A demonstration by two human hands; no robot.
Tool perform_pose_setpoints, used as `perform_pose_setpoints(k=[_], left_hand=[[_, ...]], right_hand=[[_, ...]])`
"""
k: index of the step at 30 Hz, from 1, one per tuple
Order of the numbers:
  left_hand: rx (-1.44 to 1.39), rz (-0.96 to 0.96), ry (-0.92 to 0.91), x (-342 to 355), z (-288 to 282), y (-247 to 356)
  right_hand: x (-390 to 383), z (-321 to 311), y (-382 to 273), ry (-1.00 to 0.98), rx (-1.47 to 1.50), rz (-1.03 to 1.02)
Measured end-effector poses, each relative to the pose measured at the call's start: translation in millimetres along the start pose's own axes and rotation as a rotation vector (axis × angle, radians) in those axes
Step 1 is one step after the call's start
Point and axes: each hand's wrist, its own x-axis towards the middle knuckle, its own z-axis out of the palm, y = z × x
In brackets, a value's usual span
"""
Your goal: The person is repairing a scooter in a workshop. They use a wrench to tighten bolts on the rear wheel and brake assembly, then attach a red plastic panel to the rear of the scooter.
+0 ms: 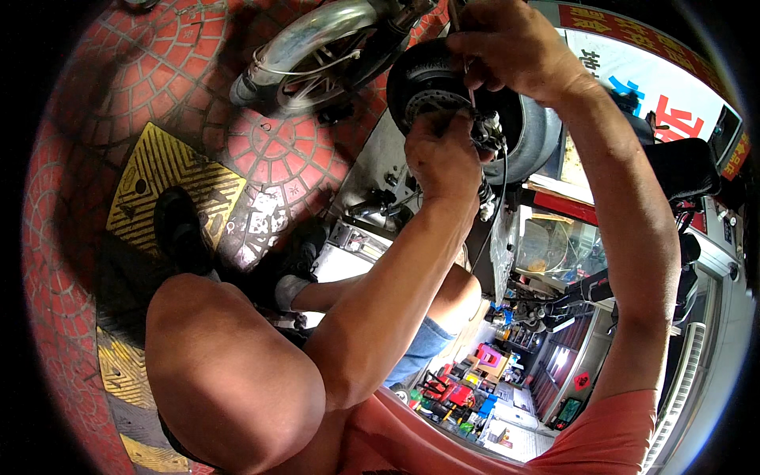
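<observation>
A small wheel with a black tyre [400,75] stands at the top middle, with a drilled brake disc [434,101] at its hub. My left hand [445,154] is closed beside the disc, its fingertips at a metal brake caliper [486,136] with a cable running down from it. What lies under those fingers is partly hidden. Above it, my right hand [518,51] pinches a thin-shafted tool [473,93]. The shaft points down toward the caliper and the left fingertips; its upper end is partly covered by my fingers.
A wheel under a silver mudguard [305,39] stands at upper left. Yellow ramp plates [146,178] lie on red paving [95,261]. My left knee [237,372] fills the lower left. At right are a glass-fronted case [554,241], a black seat [685,168] and a cluttered shop interior.
</observation>
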Motion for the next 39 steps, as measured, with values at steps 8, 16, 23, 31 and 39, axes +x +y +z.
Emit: perform_pose_setpoints(k=[8,16,23,31,39], left_hand=[[-0.016,0.026,0.032,4,1,-1],[-0.103,0.060,-0.034,13,-5,-7],[-0.062,0.048,-0.034,9,-7,-8],[-0.107,0.043,-0.038,10,-10,-9],[-0.100,0.010,-0.038,4,-9,-1]], right_hand=[[-4,13,21,0.712,-0.103,-0.720],[-74,25,13,0.063,-0.354,-0.022],[-77,34,28,0.045,-0.399,0.110],[-77,45,15,0.128,-0.420,0.145],[-68,39,29,0.045,-0.254,0.123]])
